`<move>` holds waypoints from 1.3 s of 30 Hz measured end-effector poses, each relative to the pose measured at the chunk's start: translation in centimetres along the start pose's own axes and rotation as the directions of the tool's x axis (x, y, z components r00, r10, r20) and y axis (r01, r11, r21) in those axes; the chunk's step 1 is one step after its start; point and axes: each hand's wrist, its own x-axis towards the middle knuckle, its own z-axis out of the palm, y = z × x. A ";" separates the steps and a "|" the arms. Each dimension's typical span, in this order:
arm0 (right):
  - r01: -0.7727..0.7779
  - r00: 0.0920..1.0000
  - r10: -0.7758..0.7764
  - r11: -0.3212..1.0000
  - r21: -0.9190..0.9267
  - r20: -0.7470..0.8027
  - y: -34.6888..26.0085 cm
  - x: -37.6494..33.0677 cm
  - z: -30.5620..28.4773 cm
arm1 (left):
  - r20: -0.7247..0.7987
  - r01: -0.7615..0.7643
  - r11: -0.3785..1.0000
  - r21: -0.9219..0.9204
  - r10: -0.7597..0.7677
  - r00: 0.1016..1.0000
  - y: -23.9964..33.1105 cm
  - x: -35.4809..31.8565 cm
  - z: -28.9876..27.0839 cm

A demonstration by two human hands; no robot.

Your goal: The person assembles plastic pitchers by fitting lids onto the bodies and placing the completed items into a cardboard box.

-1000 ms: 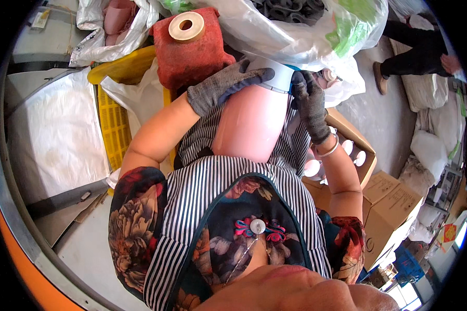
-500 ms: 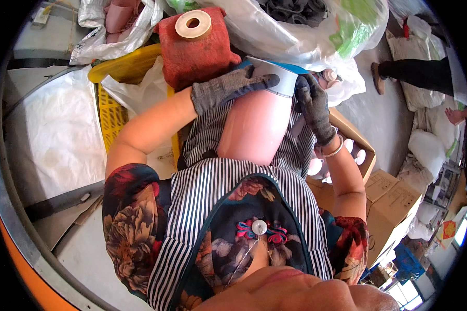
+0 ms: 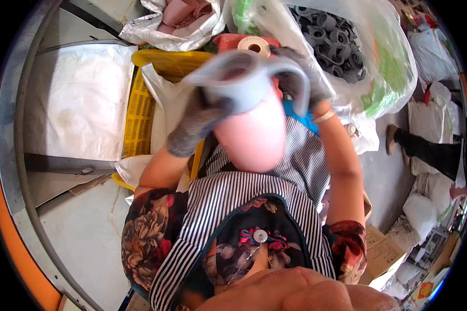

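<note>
Hands first, since they sit closest to my view: I see my left hand (image 3: 194, 124), in a dark grey glove, curled around the near left side of a pink yarn cone (image 3: 251, 137) that stands up from my lap, against the striped apron (image 3: 254, 199). Its fingers are closed onto a pale grey sleeve (image 3: 244, 78) stretched over the cone's top; that forearm rises steeply from the lower left. My right hand (image 3: 298, 83), gloved too, hooks over the far right edge of that same sleeve, fingers bent and pinching it, with the wrist cocked and the elbow out to my right. Motion blurs both, so I cannot tell exactly how each finger lies. To do this pull well, I judge I should keep both grips level and opposite each other, tension even, so the sleeve slides without bunching on one side. Beyond the cone sits a red yarn spool (image 3: 233, 42) with a cardboard core, a yellow crate (image 3: 140, 111) at left, and farther off a clear bag of dark tubes (image 3: 337, 39).
</note>
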 end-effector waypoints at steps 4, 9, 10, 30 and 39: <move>0.182 0.947 -0.313 0.315 -0.932 0.080 3.8 4.0 7.7 | -0.133 -0.330 0.920 0.212 0.362 0.923 5.3 0.9 -5.0; -0.089 0.962 -0.123 0.702 -0.706 -0.243 2.4 4.9 4.8 | 0.110 -0.514 0.470 0.718 0.653 0.750 5.6 5.7 -6.2; -0.094 0.945 -0.045 0.912 -0.400 -0.324 2.4 4.1 2.0 | 0.146 -0.558 0.471 0.683 0.661 0.736 4.5 7.3 -4.7; 0.476 0.634 -0.730 0.111 -0.873 0.253 -13.2 8.3 5.9 | 0.362 -0.409 0.501 0.763 0.194 0.912 0.7 19.3 -7.7; 0.240 0.746 -0.314 0.949 -0.202 -0.587 -4.4 2.6 -1.5 | 0.574 -0.575 -0.098 0.813 0.308 0.759 4.0 22.5 4.8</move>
